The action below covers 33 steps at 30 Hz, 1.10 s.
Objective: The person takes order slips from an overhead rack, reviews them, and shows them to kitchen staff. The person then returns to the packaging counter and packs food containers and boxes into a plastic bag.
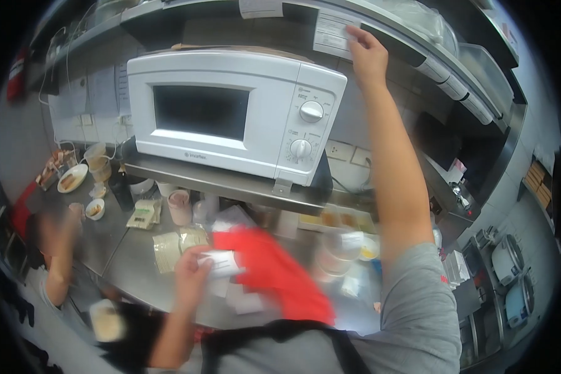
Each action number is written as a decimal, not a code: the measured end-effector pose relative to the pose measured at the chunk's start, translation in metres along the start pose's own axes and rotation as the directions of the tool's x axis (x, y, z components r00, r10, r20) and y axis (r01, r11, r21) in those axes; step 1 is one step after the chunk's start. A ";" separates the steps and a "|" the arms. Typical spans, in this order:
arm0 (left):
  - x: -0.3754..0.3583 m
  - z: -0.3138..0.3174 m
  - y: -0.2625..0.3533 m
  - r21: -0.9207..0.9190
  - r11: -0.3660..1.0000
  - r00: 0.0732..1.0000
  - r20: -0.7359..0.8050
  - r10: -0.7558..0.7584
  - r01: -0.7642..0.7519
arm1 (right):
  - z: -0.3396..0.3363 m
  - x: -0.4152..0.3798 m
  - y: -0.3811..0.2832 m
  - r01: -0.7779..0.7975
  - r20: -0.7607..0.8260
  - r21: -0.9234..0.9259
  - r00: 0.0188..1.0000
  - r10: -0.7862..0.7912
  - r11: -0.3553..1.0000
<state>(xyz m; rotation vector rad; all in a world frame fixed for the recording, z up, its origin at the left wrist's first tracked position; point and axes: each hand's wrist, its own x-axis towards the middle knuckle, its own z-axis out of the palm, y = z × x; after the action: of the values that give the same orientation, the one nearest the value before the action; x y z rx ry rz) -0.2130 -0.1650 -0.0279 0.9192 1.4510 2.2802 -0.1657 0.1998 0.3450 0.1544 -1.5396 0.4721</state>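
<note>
My right hand (369, 55) is raised to the shelf edge right of the white microwave (230, 112). Its fingertips are pinched at a printed paper slip (332, 35) that hangs from that edge. Low in front of me, my left hand (195, 271) grips a small white paper (223, 263) with dark marks, between thumb and fingers. A red cloth or bag (271, 268), blurred, lies just right of that paper. Stacked pale round items in clear wrap (166, 252) are behind my left hand.
At the far left a co-worker's blurred hand (56, 234) is over the steel counter (121, 255), near a small bowl (95, 209) and an oval plate (73, 178). Blurred clear containers (333, 255) stand right of the red item. Above runs a shelf (411, 47) with more slips.
</note>
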 end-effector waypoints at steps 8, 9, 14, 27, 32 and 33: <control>0.012 0.003 -0.008 0.017 0.999 0.999 0.023 0.031 -0.032 | -0.008 0.046 0.014 0.068 -0.065 -0.339 0.993 -0.096 0.938; 0.013 0.002 -0.011 -0.031 0.999 1.000 0.008 0.018 -0.018 | -0.017 0.054 0.019 0.119 -0.046 -0.515 0.985 -0.166 0.849; 0.026 0.010 0.001 -0.236 0.971 0.995 -0.082 -0.063 0.042 | -0.014 -0.061 -0.078 0.351 0.022 -0.473 0.922 -0.387 0.808; 0.010 0.031 -0.012 -0.475 0.873 0.989 -0.037 -0.145 0.110 | -0.011 -0.387 -0.122 -0.924 0.887 0.147 0.281 0.366 0.354; 0.007 0.034 -0.016 -0.299 0.952 0.993 -0.082 -0.089 0.061 | -0.051 -0.428 -0.101 -0.912 0.914 -0.088 0.085 0.396 0.400; 0.006 0.036 -0.013 -0.231 0.971 0.993 -0.085 -0.080 0.058 | -0.054 -0.433 -0.100 -0.929 0.898 -0.119 0.049 0.437 0.349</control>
<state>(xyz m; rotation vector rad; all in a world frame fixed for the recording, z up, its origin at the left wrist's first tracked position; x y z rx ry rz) -0.1954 -0.1307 -0.0265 0.6920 1.2014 2.4037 -0.0609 0.0459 -0.0615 -0.0663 -2.3829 1.9895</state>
